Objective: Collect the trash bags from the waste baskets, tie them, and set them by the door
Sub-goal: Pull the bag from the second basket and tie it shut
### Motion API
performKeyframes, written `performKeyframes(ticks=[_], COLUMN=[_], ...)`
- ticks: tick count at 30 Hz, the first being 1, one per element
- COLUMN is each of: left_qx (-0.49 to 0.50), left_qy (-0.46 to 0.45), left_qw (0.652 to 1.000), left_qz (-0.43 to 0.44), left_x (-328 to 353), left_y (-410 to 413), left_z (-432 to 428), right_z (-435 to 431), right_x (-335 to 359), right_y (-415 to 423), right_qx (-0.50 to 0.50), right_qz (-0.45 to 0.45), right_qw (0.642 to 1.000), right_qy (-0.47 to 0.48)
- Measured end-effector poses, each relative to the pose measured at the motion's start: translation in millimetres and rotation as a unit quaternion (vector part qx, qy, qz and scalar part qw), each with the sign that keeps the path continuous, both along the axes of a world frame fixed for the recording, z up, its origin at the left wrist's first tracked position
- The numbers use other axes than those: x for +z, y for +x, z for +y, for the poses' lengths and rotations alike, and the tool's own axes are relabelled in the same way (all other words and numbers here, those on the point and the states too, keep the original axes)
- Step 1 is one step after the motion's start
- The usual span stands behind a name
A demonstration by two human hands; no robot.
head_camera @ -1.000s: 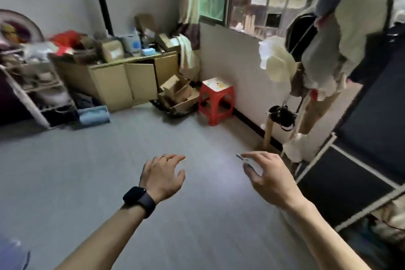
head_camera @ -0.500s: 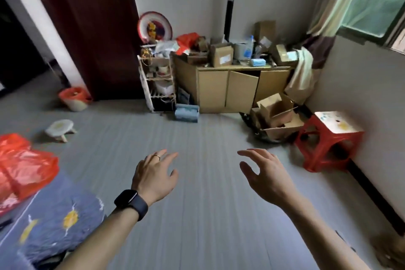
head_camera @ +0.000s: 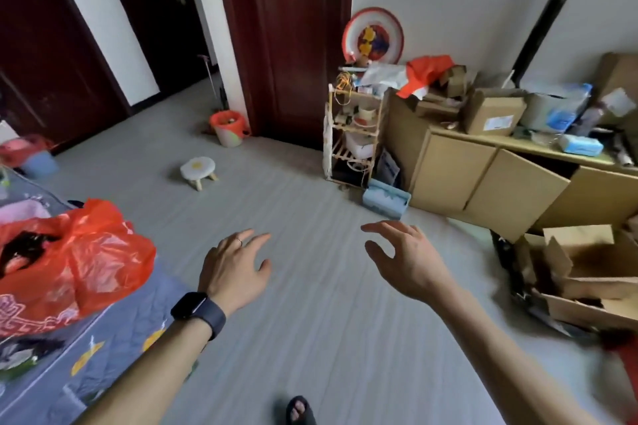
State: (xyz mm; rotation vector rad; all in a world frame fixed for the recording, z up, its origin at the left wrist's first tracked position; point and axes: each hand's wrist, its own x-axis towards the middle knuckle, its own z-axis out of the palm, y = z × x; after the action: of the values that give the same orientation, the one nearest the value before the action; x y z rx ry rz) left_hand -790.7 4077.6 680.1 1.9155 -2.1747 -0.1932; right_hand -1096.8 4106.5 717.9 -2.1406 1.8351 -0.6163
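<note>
Grey floor [head_camera: 328,321] stretches ahead, and both hands are out over it with nothing in them. The left hand [head_camera: 234,269], with a watch [head_camera: 198,312] on its wrist, has its fingers spread and relaxed. The right hand [head_camera: 407,259] is the same, fingers apart and a little curved, gripping nothing.

Where's the target? Over by the dark red door [head_camera: 297,45] a pale waste basket [head_camera: 228,140] sits on the floor just beside the frame. Its orange liner [head_camera: 221,118] is folded over the rim, and there's something inside, too small to make out. It's well apart from the hands, with a little white stool [head_camera: 198,171] roughly between.

A second one sits at the far left edge, a blue basket [head_camera: 39,166] with a reddish bag [head_camera: 20,148] in it, blurred. Then there's the big orange plastic bag [head_camera: 76,259] lying on the bed cover [head_camera: 114,331] near the left hand — I cannot tell whether that one counts as trash.

So this looks like the approach, with collecting not yet begun. To do it well, I'd skirt the stool and get right over the basket by the door. Peel the liner off the rim with both hands, all the way round, and gather it into one neck before lifting. Then pull straight up so the thin plastic doesn't snag or spill. Tie it on the spot — it's already close to the door.
</note>
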Motion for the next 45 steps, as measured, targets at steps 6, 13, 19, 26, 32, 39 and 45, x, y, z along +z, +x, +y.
performKeyframes(ticks=[6,13,19,26,32,39,45], left_qx=[0.027,0.032,0.07,0.152,0.218,0.255,0.235], left_qy=[-0.008,0.009,0.02,0.034,-0.003,0.033,0.08], left_qw=[0.999,0.999,0.997,0.988,0.976,0.966,0.968], left_qz=[0.018,0.001,0.004,-0.007,0.004,0.037,0.035], left_x=[-4,5,3,8,27,-9,-26], left_y=[18,38,71,127,184,281,375], left_z=[-169,-346,-492,-666,-787,-943,-1098], right_z=[-179,-365,-534,-756,-920,-1091,-1230], right_x=[-8,1,-9,-13,-11,-32,-38], right_y=[17,43,73,122,187,282,368], right_qx=[0.031,0.046,0.087,0.156,0.231,0.264,0.221], right_qz=[0.008,-0.011,-0.017,-0.027,-0.018,-0.023,-0.064], right_qw=[0.999,0.999,0.996,0.987,0.973,0.964,0.973], right_qy=[0.007,0.009,0.005,0.01,0.011,0.015,0.027])
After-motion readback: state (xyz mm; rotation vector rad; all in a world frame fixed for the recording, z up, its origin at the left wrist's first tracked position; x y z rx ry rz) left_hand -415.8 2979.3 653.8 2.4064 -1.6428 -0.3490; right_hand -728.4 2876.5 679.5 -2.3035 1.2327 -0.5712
